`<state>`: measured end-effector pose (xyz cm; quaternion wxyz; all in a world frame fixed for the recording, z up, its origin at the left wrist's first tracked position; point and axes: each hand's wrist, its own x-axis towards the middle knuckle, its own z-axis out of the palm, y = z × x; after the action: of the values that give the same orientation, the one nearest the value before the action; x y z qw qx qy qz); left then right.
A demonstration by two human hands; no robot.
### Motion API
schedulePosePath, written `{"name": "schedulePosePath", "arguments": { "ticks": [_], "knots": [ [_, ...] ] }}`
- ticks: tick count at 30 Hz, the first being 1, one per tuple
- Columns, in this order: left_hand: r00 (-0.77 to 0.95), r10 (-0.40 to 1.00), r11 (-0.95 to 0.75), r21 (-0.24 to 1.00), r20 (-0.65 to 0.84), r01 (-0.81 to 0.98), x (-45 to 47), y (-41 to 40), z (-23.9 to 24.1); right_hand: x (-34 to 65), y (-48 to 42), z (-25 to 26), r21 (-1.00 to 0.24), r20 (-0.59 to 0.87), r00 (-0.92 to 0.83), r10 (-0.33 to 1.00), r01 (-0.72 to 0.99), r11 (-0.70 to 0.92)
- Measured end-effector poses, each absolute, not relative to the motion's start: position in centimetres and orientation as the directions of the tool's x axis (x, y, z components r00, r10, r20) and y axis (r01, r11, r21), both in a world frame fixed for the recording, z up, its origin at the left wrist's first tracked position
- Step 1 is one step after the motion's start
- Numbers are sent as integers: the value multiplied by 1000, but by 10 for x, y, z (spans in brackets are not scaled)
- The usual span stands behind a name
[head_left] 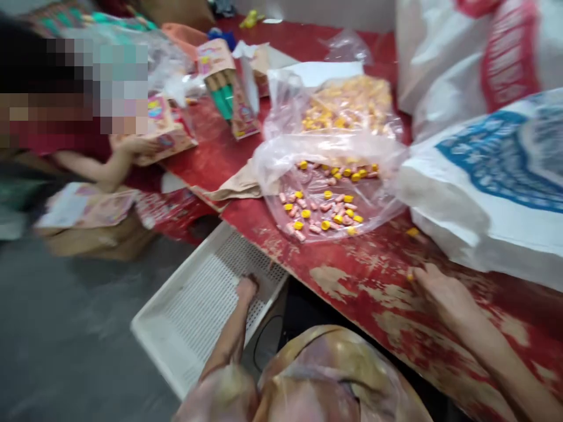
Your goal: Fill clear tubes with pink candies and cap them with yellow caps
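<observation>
My left hand (246, 288) reaches down onto a white perforated tray (193, 305) that sits below the table edge; its fingers curl on the tray's mesh and are mostly hidden. My right hand (440, 293) lies on the worn red table (352, 275) with its fingers drawn together at a small yellow piece (410, 276). Another yellow piece (412, 232) lies just beyond it. A clear plastic bag (329, 187) spread open ahead holds several small yellow and pink pieces.
A second clear bag (347, 105) full of yellow pieces lies behind the first. Large white printed sacks (492, 187) crowd the right. Another person (88, 158) at the left holds pink printed boxes (167, 129). More boxes (233, 88) stand mid-table. Grey floor lies at the lower left.
</observation>
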<state>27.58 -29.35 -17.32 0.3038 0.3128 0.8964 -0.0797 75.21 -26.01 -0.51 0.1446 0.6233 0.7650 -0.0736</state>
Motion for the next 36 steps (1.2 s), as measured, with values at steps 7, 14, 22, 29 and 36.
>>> {"name": "schedulePosePath", "arguments": {
  "ticks": [7, 14, 22, 29, 36],
  "knots": [
    [-517, 717, 609, 59, -468, 791, 294, -292, -169, 740, -270, 4, -146, -192, -138, 972, 983, 111],
    [-446, 890, 244, 720, 100, 649, 353, -308, -55, 703, -297, -44, -829, 62, 197, 978, 557, -60],
    [111, 969, 246, 918, -222, -311, 499, -298, 12, 651, -293, -25, -778, 391, -228, 892, 435, 453],
    [5, 929, 345, 861, -370, -374, 507, -281, -13, 739, -233, -48, -34, 547, -84, 833, 992, 122],
    [18, 922, 368, 861, -386, -352, 506, -281, -21, 774, -217, -63, 2, 392, -156, 907, 986, 169]
  ]
}}
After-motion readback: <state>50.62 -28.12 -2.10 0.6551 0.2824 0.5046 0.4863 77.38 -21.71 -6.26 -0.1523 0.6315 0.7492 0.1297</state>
